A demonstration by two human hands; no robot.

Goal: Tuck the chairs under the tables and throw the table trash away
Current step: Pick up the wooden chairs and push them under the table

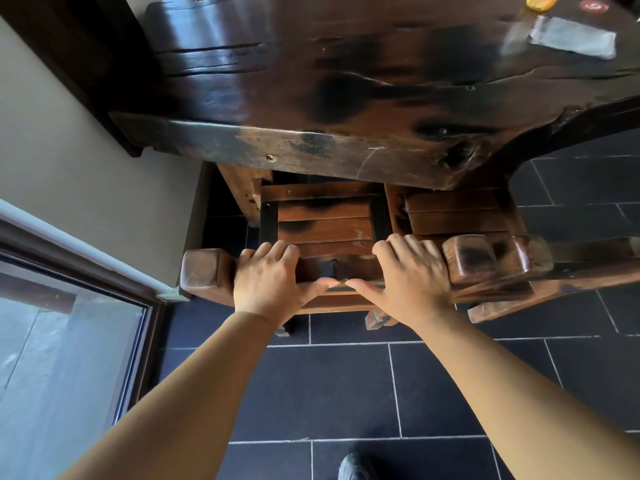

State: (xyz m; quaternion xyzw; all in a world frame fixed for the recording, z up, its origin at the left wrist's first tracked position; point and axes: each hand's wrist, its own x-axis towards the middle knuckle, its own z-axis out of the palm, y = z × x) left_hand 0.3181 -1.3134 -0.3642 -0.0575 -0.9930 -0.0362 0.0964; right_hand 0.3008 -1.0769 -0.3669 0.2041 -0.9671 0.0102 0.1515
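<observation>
A heavy dark wooden table (346, 98) fills the upper view. Below its near edge stands a wooden chair (322, 220), its slatted seat partly under the tabletop. My left hand (270, 282) and my right hand (412, 275) both grip the top rail of the chair's back, fingers curled over it, thumbs nearly meeting on the near side. A second wooden chair (460, 213) stands right beside it, also partly under the table. On the far right of the tabletop lies a clear plastic wrapper (571, 36), with an orange object (540, 1) and a red round item (594, 5) behind it.
A beige wall (69, 150) and a glass door with a dark frame (69, 358) close off the left side. The floor is dark tile (346, 386). My shoe (353, 469) shows at the bottom edge.
</observation>
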